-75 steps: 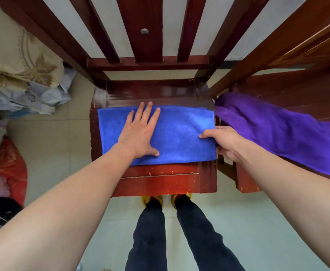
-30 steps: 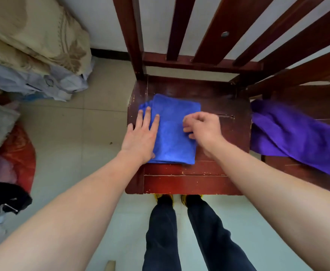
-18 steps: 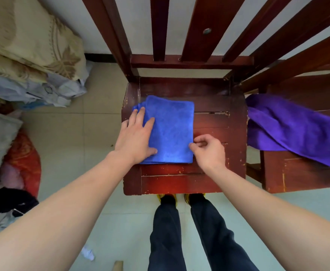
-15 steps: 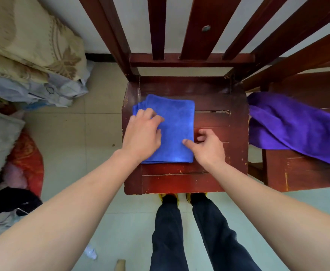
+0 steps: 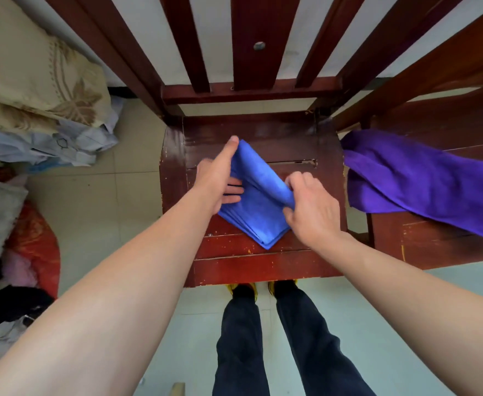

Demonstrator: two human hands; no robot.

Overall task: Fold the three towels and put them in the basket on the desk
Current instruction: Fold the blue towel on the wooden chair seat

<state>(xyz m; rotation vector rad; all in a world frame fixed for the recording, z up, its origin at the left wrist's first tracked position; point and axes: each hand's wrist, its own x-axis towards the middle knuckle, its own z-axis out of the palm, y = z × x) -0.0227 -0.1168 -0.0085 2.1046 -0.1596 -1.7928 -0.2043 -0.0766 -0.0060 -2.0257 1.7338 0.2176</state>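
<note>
Blue folded microfibre towel (image 5: 257,212) rests mid-seat on the dark red wooden chair (image 5: 306,144), far half raised, left hand (image 5: 220,178) gripping its 9 o'clock edge and right hand (image 5: 311,207) pinching its 3 o'clock fold, probably for lifting; an unfolded purple towel (image 5: 420,181) waits at 3 o'clock.

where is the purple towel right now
The purple towel lies unfolded on the right-hand chair seat in the head view, right of the blue towel.

You have bright, even light and soft shadows. The chair seat (image 5: 263,130) shows faint glare; the blue towel (image 5: 257,215) looks slightly motion-blurred; the slats (image 5: 248,38) bow near the edges.
</note>
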